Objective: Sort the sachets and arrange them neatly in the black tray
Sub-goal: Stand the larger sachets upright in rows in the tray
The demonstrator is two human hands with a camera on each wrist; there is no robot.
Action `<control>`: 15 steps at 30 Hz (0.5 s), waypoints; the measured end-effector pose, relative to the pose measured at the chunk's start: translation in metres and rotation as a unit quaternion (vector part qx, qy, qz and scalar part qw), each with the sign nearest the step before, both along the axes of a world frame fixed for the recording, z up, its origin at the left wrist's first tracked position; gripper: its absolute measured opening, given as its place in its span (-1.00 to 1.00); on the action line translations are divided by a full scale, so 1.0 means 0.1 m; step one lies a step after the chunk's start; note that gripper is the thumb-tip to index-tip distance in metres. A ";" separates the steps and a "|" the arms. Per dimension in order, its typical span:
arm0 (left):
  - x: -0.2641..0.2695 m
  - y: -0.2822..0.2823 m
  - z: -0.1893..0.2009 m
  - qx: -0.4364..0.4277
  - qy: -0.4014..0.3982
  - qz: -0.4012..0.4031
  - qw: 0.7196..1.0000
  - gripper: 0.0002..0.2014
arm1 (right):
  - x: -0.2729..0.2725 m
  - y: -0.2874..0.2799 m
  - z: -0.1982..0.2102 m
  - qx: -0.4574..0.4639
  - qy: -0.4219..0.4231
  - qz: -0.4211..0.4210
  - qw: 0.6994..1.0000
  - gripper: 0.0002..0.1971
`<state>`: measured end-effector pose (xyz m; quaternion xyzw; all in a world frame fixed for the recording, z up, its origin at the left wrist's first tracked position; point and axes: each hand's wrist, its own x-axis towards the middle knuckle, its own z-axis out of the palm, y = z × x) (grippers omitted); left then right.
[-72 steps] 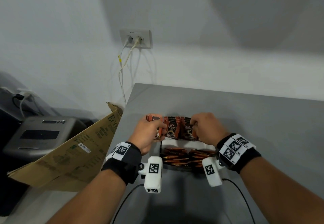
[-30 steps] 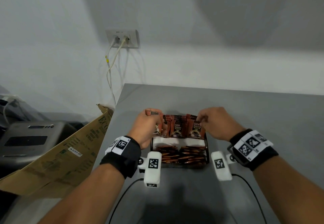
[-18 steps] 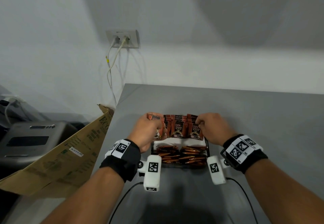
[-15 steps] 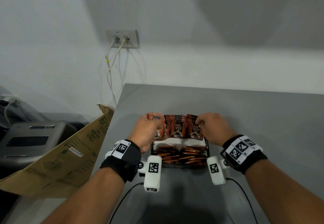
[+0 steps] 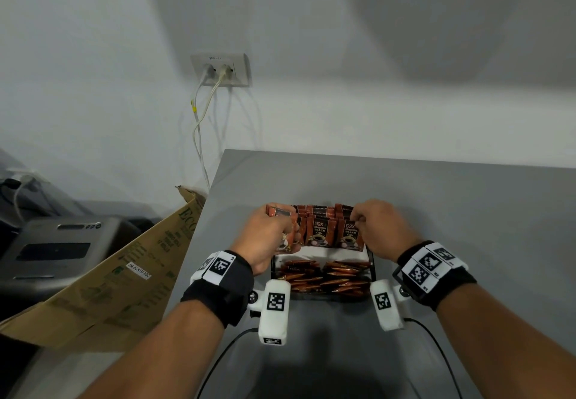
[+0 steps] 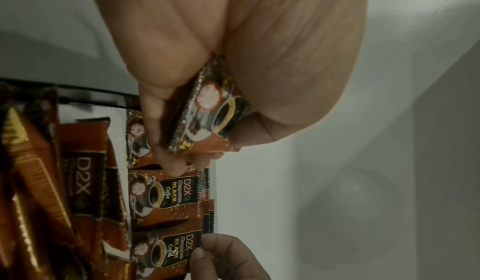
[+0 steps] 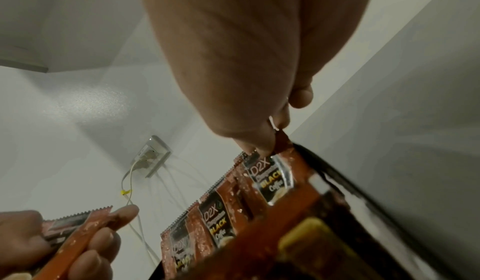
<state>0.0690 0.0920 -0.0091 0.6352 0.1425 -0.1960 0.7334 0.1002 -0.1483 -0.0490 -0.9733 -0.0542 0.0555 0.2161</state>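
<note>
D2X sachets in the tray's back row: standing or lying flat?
Standing. The back-row sachets sit upright on edge in the black tray, labels facing the camera; the right hand pinches one's top edge.

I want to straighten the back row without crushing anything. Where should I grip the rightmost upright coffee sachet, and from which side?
Pinch the rightmost upright sachet by its flat crimped top edge, coming from above, as the right hand does now. It stands on end in the black tray, packed against the neighbouring sachets, so probably only that top strip is free to grip.
</note>
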 end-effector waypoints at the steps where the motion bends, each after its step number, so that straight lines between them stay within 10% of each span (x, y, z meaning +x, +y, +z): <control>1: 0.00 0.00 0.00 0.000 0.001 -0.001 1.000 -0.65 | 0.00 0.00 -0.01 0.003 -0.014 0.001 1.000 -0.83; 15: 0.05 -0.27 0.15 0.048 -0.108 -0.040 0.992 -0.60 | -0.12 0.31 0.76 0.238 0.012 0.038 0.971 -0.89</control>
